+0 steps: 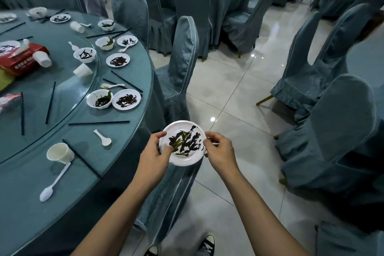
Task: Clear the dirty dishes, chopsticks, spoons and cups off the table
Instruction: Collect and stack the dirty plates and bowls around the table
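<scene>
Head: plate over chair, beside table

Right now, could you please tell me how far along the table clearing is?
Little looks done. In hand: one dirty plate, gripped by the left hand and right hand, clear of the table. Left there: smeared bowls and plates, white cups, spoons, black chopsticks.

Only blurred, unreadable white characters on the side of the red tissue box
</scene>
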`<action>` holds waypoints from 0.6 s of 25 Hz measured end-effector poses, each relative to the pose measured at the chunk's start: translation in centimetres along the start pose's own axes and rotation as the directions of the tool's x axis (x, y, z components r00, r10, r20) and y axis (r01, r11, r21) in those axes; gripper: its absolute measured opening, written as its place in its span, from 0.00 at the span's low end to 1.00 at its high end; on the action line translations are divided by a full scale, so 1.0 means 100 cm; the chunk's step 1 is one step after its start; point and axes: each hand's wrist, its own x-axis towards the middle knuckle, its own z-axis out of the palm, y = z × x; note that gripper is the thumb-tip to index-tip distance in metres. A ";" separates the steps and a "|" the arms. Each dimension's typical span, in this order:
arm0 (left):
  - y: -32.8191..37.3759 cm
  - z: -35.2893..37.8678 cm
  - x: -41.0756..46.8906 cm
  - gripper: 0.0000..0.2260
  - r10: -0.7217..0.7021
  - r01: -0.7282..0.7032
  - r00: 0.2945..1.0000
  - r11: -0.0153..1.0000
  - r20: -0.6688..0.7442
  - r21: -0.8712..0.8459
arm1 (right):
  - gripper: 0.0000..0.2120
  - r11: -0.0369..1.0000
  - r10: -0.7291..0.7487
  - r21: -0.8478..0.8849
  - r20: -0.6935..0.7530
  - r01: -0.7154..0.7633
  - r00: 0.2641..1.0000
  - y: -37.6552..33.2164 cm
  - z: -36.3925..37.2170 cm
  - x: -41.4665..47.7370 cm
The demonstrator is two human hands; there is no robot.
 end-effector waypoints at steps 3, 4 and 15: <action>0.011 0.038 0.004 0.15 -0.025 0.025 0.999 1.000 -0.041 -0.003 | 0.11 0.999 -0.027 -0.020 0.026 0.028 0.999 0.004 -0.030 0.028; 0.013 0.048 0.004 0.16 -0.033 0.033 0.998 0.999 -0.052 -0.006 | 0.12 0.999 -0.031 -0.024 0.035 0.032 0.999 0.006 -0.038 0.036; 0.042 0.100 0.033 0.15 -0.080 0.074 0.979 0.997 -0.185 -0.037 | 0.07 0.997 -0.066 -0.022 0.180 0.071 0.981 0.001 -0.066 0.109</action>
